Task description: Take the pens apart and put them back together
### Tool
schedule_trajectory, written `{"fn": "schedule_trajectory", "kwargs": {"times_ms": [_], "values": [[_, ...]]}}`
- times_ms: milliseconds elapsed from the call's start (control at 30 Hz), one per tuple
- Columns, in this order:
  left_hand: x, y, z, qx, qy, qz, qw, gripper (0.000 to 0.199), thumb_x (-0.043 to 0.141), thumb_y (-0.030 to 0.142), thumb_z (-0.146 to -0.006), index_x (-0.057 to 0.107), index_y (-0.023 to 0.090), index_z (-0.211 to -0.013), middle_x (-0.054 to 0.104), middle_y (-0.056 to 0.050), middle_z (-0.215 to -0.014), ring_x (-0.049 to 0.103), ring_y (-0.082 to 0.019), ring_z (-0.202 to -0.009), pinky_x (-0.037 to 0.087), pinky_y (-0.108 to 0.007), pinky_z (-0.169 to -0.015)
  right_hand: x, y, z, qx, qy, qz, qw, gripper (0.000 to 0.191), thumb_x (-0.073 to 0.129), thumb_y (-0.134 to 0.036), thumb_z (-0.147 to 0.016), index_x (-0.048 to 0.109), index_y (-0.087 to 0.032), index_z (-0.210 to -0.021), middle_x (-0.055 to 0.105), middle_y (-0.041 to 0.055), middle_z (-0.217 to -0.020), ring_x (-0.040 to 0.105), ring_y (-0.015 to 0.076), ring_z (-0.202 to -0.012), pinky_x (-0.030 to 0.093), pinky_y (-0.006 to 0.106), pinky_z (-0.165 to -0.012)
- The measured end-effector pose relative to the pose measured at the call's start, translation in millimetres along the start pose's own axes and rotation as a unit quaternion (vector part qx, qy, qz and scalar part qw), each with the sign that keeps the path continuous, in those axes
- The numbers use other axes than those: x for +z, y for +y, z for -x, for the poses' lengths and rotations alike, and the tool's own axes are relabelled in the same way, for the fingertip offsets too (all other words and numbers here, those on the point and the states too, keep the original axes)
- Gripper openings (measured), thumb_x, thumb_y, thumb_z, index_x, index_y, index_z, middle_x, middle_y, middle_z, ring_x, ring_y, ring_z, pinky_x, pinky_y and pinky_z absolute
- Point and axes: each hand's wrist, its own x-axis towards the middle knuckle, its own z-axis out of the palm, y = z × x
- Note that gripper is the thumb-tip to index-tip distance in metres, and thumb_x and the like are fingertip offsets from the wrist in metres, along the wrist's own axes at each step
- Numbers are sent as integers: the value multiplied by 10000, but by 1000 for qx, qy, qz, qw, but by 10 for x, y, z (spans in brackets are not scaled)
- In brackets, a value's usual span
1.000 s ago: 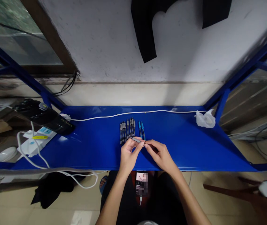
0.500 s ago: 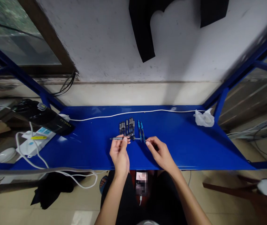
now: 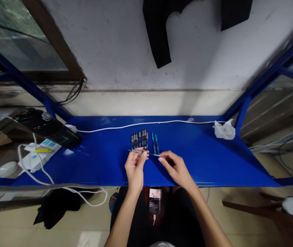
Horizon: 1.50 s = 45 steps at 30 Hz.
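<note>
On a blue shelf [image 3: 203, 157], a row of pens [image 3: 144, 139] lies at twelve o'clock from both hands, while the left hand [image 3: 134, 168] pinches a grey pen [image 3: 138, 151] lying nine-to-three, its thin tip reaching the curled right hand's [image 3: 177, 168] fingertips.

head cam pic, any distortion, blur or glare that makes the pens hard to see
Head view: wide-angle bending splays the blue frame posts outward; the right edge is smeared. Soft glare patches lie on the blue shelf, not on the pens. They are small and dim, so fine detail is lost. The left hand pinches a thin pen part; the right hand meets its far end.
</note>
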Motion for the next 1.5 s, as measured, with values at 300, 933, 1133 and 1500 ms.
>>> {"fn": "schedule_trajectory", "kwargs": {"times_ms": [300, 933, 1133, 1500], "values": [[27, 30, 25, -26, -89, -91, 992, 340, 910, 402, -903, 785, 173, -1120, 834, -93, -1047, 793, -215, -1009, 599, -298, -957, 18, 11, -10, -10, -12, 9, 1000, 227, 675, -463, -1089, 751, -249, -1083, 741, 33, -989, 673, 202, -891, 498, 328, -819], [27, 24, 10, 4, -183, -147, 972, 201, 883, 364, -924, 820, 186, -993, 806, -72, -997, 747, -200, -917, 590, -298, -893, -2, 50, -4, -36, -12, -2, 999, 158, 685, -401, -1089, 673, -255, -1030, 694, 19, -973, 645, 197, -891, 489, 329, -836], [27, 11, -1, 4, -182, -146, 972, 211, 892, 374, -917, 830, 187, -994, 797, -68, -988, 742, -198, -914, 584, -290, -879, -13, 14, -9, -44, -16, 4, 999, 157, 661, -401, -1108, 710, -257, -1065, 697, 30, -1010, 655, 203, -934, 493, 340, -876], [43, 63, 25, 11, -122, -117, 986, 230, 900, 377, -907, 828, 179, -1000, 804, -70, -1019, 749, -187, -921, 589, -273, -871, 20, 129, -9, -9, 34, -29, 999, 202, 717, -407, -1056, 637, -253, -1161, 679, 54, -1089, 662, 205, -944, 529, 350, -871]]}}
